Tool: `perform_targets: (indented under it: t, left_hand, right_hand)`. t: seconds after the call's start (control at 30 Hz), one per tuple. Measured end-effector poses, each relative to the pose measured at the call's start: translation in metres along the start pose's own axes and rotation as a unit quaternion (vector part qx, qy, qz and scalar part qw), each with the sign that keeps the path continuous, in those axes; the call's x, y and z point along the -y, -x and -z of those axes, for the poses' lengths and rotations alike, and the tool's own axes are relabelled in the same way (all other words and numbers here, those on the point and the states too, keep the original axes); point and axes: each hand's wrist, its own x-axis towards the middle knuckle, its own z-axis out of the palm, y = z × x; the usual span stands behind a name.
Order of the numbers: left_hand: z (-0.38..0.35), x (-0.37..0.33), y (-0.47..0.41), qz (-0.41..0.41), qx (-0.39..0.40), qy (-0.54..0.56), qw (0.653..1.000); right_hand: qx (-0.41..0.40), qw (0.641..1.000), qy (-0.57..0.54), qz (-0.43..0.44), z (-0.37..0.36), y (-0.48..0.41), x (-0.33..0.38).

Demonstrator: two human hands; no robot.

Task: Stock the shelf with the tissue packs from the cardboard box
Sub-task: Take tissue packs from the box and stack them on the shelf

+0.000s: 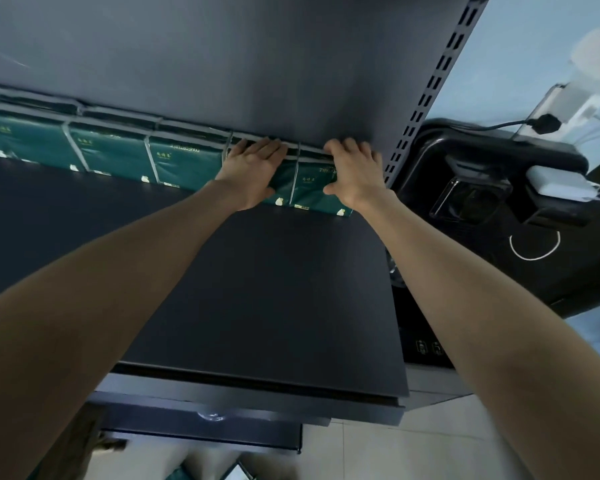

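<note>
A row of dark green tissue packs (184, 161) lines the back of the dark shelf (257, 289), against the grey back panel. My left hand (252, 171) lies flat with straight fingers on the second pack from the right end. My right hand (355, 171) rests on the last pack (310, 188) at the right end, fingers bent over its top edge and thumb at its front. The cardboard box is hard to make out; only a brown blur shows at the bottom left.
A slotted upright (426, 88) bounds the shelf on the right. Beyond it stands a black device (492, 181) with a white charger (558, 183) and cables. Lower shelves (222, 414) stick out below, over a tiled floor (378, 448). The shelf's front part is bare.
</note>
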Motion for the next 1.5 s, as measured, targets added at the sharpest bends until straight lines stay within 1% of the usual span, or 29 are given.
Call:
perform_targets:
  t: [0.13,0.27,0.33,0.5,0.6,0.77,0.97,1.27,1.43,1.5]
  left_hand:
    - [-0.001,-0.002,0.0,0.002,-0.004,-0.008,1.0]
    - [0.012,-0.001,0.0,-0.007,0.025,-0.009,1.0]
    - [0.025,0.001,0.004,-0.015,0.021,-0.011,1.0]
    - [0.065,0.019,0.03,-0.028,0.024,0.021,0.999]
    - [0.092,0.032,0.058,-0.036,0.031,0.055,0.997]
    - [0.133,0.058,0.117,-0.061,0.056,0.091,0.992]
    - [0.175,0.086,0.195,-0.041,0.083,0.096,0.991]
    - [0.197,0.124,0.335,0.032,0.102,0.101,0.989]
    - [0.196,0.147,0.423,0.075,0.118,0.088,0.986]
    - [0.193,0.158,0.456,0.089,0.127,0.098,0.983]
  right_hand:
    - [0.012,0.999,0.038,0.008,-0.003,-0.002,0.002]
    - [0.046,0.998,0.036,-0.003,0.005,-0.001,0.006]
    - [0.07,0.997,0.011,-0.016,0.016,0.001,0.01]
    - [0.097,0.988,-0.112,-0.043,0.059,0.016,0.038]
    - [0.101,0.986,-0.122,-0.045,0.087,0.036,0.068]
    - [0.111,0.987,-0.109,-0.037,0.125,0.076,0.129]
    - [0.113,0.988,-0.099,-0.021,0.154,0.122,0.198]
    - [0.117,0.987,-0.096,0.055,0.164,0.198,0.301]
    - [0.131,0.98,-0.107,0.104,0.156,0.244,0.359]
    - [0.152,0.974,-0.119,0.116,0.15,0.26,0.384]
